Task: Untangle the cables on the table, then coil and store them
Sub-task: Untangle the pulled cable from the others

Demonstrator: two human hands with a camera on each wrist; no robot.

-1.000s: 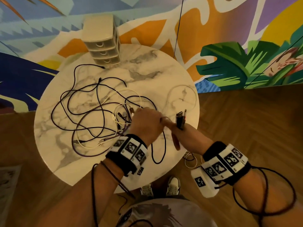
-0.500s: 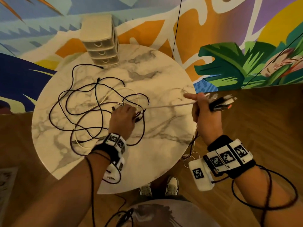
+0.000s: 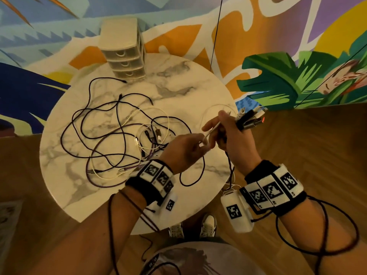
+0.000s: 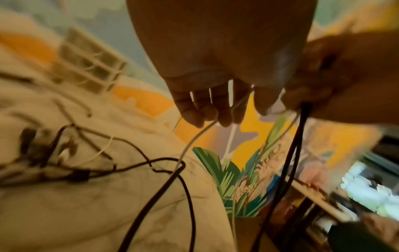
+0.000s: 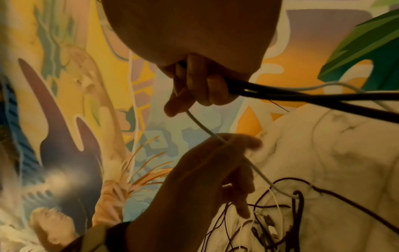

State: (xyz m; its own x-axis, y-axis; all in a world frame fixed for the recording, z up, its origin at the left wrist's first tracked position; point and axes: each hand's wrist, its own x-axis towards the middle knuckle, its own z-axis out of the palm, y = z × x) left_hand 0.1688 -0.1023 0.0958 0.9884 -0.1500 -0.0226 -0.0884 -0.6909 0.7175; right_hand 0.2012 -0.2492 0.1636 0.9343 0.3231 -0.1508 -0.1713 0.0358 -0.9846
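Where the round marble worktop (image 3: 178, 92) meets its right edge, we record both hands raised close together. The left hand (image 3: 184, 151) pinches a thin white cable (image 3: 211, 130) between thumb and fingertips; the right hand (image 3: 236, 139) pinches the same cable a little further along and also clenches a bundle of cable ends (image 3: 251, 118), whose plugs jut past the fist toward the wall. How many cables sit in that bundle we cannot tell; the plugs overlap and blur. From the right fist dark leads (image 5: 302, 95) drop past the worktop edge, their lower run hidden behind the wrist. The white cable descends from the left hand into the tangled cables (image 3: 119, 135), a heap of dark, purple and white strands lying left of centre on the worktop; where it ends there we cannot make out. A small drawer unit (image 3: 123, 50) with three drawers stands at the far edge, its fronts closed. The left wrist view is smeared, so the heap shows there only as streaks.
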